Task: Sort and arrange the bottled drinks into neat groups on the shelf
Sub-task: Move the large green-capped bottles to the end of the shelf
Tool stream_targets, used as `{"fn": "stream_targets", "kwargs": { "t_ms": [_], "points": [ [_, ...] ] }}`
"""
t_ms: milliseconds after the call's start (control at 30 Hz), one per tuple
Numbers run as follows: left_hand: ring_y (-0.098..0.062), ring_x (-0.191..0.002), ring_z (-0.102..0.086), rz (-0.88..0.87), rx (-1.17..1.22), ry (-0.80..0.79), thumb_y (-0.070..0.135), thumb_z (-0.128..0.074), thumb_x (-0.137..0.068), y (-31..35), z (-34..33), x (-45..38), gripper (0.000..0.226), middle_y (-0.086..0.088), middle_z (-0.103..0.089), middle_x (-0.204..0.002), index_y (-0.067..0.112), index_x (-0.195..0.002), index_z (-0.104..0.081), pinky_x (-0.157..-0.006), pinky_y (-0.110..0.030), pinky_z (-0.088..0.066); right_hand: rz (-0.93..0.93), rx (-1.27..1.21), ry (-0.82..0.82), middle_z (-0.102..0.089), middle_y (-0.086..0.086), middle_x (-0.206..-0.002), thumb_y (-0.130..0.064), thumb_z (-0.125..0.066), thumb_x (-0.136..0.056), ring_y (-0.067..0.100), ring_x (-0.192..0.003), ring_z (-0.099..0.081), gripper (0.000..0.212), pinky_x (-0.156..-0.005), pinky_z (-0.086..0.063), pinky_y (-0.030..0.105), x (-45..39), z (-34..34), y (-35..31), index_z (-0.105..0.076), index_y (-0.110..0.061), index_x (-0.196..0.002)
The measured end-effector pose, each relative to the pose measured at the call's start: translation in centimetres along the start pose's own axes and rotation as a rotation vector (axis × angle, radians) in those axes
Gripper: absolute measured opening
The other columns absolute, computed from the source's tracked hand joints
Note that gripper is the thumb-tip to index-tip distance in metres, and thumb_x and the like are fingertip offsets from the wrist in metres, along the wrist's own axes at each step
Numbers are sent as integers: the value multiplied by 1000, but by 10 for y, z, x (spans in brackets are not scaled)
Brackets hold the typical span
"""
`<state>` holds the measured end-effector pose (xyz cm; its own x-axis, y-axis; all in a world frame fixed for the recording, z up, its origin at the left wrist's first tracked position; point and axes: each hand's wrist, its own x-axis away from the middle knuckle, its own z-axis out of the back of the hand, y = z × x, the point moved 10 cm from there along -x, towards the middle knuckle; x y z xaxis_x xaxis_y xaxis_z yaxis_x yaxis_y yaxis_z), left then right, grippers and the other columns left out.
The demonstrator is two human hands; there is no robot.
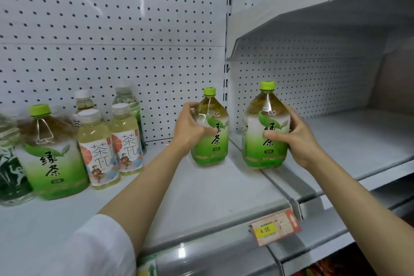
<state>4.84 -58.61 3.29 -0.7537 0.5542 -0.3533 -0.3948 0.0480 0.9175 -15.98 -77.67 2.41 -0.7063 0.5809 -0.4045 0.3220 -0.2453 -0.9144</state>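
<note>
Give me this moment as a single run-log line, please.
left hand: grips green tea bottle | right hand: grips second green tea bottle | both upright on shelf

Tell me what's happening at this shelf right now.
A person is sorting drinks on a white shelf. The left hand grips one green tea bottle and the right hand grips another, both upright near the divider. A third green tea bottle stands at the left beside white-capped tea bottles. A price tag hangs on the shelf edge.

Shop: pegboard shelf (201, 188) (price tag (276, 227))
</note>
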Motion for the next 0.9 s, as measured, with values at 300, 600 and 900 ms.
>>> {"fn": "stream_targets", "kwargs": {
  "t_ms": [300, 600, 900],
  "points": [
    [-26, -106, -65, -2, -33, -28, 10, -91, -60, -25, -27, -41, 82, 7, -58, -117, 27, -126, -45, -91, -53, -55, -10, 5, -63, -72, 1, -114, 3, -84, -57, 15, -97, -71, 91, -73, -59, 28, -63, 8, 32, -52, -27, -137],
    [-22, -106, -64, -52, -315, -63, 24, -87, -72, -21, -23, -45, 88, 11, -57, -115, 30, -144, -37, -92, -47, -56, -35, 32, -116, -69, 1, -119, -10, -87, -51, 22, -109, -66, 94, -90, -56, 43, -108, -12, 61, -52, -28, -137],
    [-27, -122, -54, -27, -465, -18, 34, -86, -73, -23, -19, -41, 99, -6, -51, -137, 30, -153, -28, -102, -48, -49, -58, 76, -251, -69, -8, -120, -46, -96, -37, 17, -112, -64, 103, -93, -52, 43, -109, -24, 73, -51, -51, -129]
  ]
}}
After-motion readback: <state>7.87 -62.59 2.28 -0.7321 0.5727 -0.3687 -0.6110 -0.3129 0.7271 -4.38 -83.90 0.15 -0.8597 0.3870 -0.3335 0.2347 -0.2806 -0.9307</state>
